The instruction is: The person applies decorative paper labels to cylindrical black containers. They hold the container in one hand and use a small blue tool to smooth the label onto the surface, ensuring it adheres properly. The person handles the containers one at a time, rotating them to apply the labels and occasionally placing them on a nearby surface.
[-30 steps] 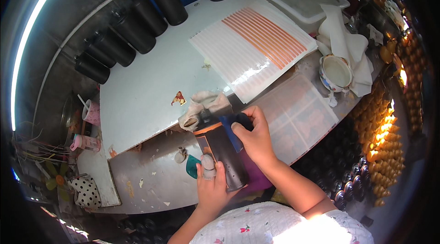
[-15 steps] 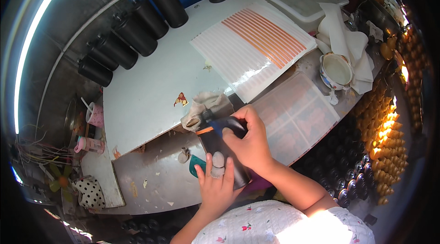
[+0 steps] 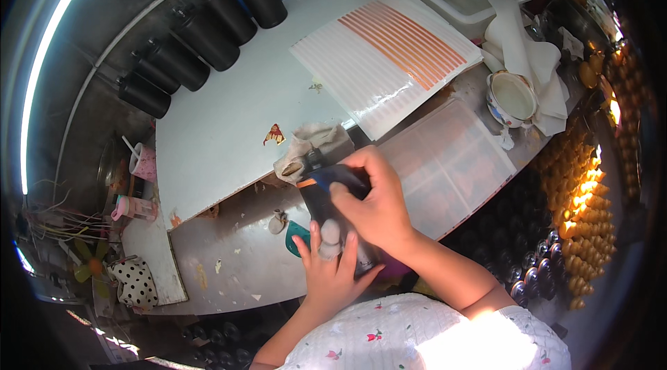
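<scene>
Atop the white tabletop [image 3: 229, 134], beyond the matte black cylinder [image 3: 314, 200], lies a translucent plastic sheet [image 3: 386, 66], partly orange-striped; against the cylinder, the left hand [image 3: 332, 281] spreads its fingers, the right hand [image 3: 376, 204] grips a dark blue piece [image 3: 324, 180]; an orange band [image 3: 307, 182] already shows, its far side hidden.

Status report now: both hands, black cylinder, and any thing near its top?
Left hand spread on black cylinder, lower part. Right hand holds dark blue piece, upper part. Cylinder partly hidden by hands. Crumpled cloth close to its top; contact unclear.
</scene>
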`<action>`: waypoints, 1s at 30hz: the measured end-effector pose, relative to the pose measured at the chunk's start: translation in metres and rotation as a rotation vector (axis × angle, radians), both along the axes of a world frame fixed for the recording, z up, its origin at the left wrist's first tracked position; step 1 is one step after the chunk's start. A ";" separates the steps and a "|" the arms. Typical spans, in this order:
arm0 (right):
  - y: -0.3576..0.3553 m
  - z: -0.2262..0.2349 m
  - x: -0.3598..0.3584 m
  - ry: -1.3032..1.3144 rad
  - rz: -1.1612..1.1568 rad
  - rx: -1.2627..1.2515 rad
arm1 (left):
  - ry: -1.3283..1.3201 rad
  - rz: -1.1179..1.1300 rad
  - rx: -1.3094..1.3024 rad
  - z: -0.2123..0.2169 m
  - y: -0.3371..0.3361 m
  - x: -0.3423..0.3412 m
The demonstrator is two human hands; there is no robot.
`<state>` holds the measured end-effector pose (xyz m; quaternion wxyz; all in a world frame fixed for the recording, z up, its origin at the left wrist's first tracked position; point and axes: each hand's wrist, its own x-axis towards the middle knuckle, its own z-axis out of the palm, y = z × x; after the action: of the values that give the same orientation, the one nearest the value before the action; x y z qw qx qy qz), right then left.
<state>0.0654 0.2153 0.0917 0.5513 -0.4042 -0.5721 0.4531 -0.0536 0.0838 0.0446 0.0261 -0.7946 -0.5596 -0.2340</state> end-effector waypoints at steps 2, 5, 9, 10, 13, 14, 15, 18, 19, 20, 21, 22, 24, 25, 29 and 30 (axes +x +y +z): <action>0.001 0.008 -0.003 -0.136 0.007 0.101 | 0.061 0.032 -0.101 0.010 0.004 0.004; 0.005 -0.013 0.001 0.021 -0.069 -0.120 | 0.026 0.030 -0.072 0.005 0.004 0.001; 0.011 -0.050 0.013 0.377 -0.082 -0.436 | -0.122 -0.006 -0.079 -0.019 -0.001 -0.010; 0.009 -0.055 0.014 0.490 -0.069 -0.551 | -0.167 -0.015 -0.098 -0.020 -0.003 -0.015; -0.002 -0.043 0.020 0.717 -0.004 -0.707 | -0.702 0.012 -0.249 -0.002 0.001 -0.015; -0.004 -0.040 0.021 0.740 0.024 -0.713 | -0.850 0.077 -0.264 0.004 0.008 -0.010; -0.006 -0.039 0.018 0.719 0.039 -0.688 | -0.900 0.133 -0.292 0.010 0.019 -0.008; -0.011 -0.038 0.019 0.712 0.033 -0.653 | -0.916 0.199 -0.297 0.018 0.048 0.000; -0.013 -0.040 0.018 0.738 0.035 -0.674 | -0.811 0.216 -0.294 0.020 0.048 0.000; -0.014 -0.040 0.018 0.764 0.036 -0.696 | -0.705 0.233 -0.290 0.023 0.046 -0.002; -0.015 -0.039 0.017 0.793 0.044 -0.744 | -0.599 0.255 -0.287 0.027 0.043 -0.003; -0.017 -0.036 0.016 0.822 0.053 -0.793 | -0.502 0.268 -0.232 0.031 0.041 -0.001; -0.017 -0.027 0.016 0.848 0.068 -0.843 | -0.265 0.296 -0.232 0.046 0.041 0.005; -0.016 -0.027 0.016 0.847 0.077 -0.845 | -0.148 0.310 -0.229 0.054 0.043 0.009; -0.018 -0.033 0.023 0.876 0.092 -0.844 | 0.178 0.218 -0.179 0.069 0.057 0.027; -0.016 -0.034 0.024 0.896 0.105 -0.836 | 0.202 0.189 -0.129 0.070 0.063 0.032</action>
<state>0.0895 0.1995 0.0581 0.5100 -0.3279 -0.0777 0.7914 -0.0219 0.1470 0.1150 0.0531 -0.7579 -0.6403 -0.1130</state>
